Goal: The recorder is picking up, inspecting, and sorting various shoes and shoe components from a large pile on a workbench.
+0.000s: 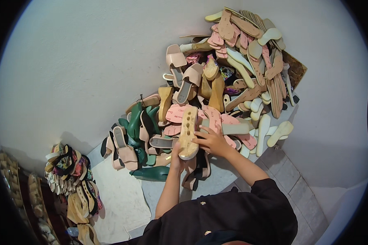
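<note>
A pale wooden shoe sole [187, 141] with a row of dark holes down its middle is held upright over the pile. My left hand [176, 158] is closed round its lower left edge, with the fingers partly hidden behind it. Against its right edge rest the fingertips of my right hand [212, 141], bent onto the wood. Right behind the sole lie pink printed insoles [178, 113] and a grey-beige strip [236, 129]. Beige slide sandals [126, 153] and a dark green shoe last [150, 173] lie to the left of my hands.
A tall heap of insoles [252, 57] and wooden wedge heels [217, 94] leans against the wall at the back. Several green lasts [135, 122] are mixed in. On the left, a white sheet [120, 200] covers the table beside stacked patterned shoe parts [69, 163]; a rack [34, 196] stands beyond.
</note>
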The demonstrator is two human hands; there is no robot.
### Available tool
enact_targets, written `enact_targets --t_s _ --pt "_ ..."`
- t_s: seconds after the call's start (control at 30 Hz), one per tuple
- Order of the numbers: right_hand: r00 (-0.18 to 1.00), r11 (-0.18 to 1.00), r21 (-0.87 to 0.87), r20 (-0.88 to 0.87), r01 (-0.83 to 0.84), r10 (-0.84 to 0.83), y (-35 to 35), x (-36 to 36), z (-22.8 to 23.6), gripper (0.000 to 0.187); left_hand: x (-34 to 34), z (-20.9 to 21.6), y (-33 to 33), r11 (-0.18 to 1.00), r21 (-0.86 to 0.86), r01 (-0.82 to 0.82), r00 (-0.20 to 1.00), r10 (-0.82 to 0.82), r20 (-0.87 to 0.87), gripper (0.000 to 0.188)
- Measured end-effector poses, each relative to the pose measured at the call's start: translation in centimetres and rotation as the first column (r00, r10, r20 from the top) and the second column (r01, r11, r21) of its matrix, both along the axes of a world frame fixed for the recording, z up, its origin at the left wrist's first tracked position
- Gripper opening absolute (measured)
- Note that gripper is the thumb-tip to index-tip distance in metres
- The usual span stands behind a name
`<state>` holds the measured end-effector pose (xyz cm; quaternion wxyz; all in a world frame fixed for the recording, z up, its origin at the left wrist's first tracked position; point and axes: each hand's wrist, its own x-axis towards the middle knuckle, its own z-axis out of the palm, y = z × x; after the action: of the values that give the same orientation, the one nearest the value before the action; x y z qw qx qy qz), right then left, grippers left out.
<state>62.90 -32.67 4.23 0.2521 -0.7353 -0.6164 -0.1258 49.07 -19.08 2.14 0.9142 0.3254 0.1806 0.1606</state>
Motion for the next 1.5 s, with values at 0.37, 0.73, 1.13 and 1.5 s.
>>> enact_targets --t_s 0.37,0.73,1.13,1.5 --pt "0.636 0.712 -0.073 -0.394 0.698 -0.664 -5.0 13.4 -1.5 0.034 -1.2 0.6 -2.8 0.996 0.078 -0.039 0.994 0.047 -0.100 0.048" --pt "0.707 0.232 -0.739 0.429 0.633 -0.562 -3.6 18.2 -4.9 0.071 -1.5 -2.5 -2.4 0.986 0.151 -0.072 0.997 0.072 0.003 0.058" --pt "0.816 0.207 -0.828 0.412 0.521 -0.407 -3.4 18.3 -3.2 0.096 -3.0 -1.8 -2.8 0.973 0.226 -0.054 0.998 0.056 -0.003 0.070" --pt "0.871 0.573 -0.694 0.167 0.437 -0.462 -1.7 18.1 4.7 0.073 -5.9 -1.1 -1.6 0.945 0.323 -0.049 0.997 0.064 -0.037 0.069"
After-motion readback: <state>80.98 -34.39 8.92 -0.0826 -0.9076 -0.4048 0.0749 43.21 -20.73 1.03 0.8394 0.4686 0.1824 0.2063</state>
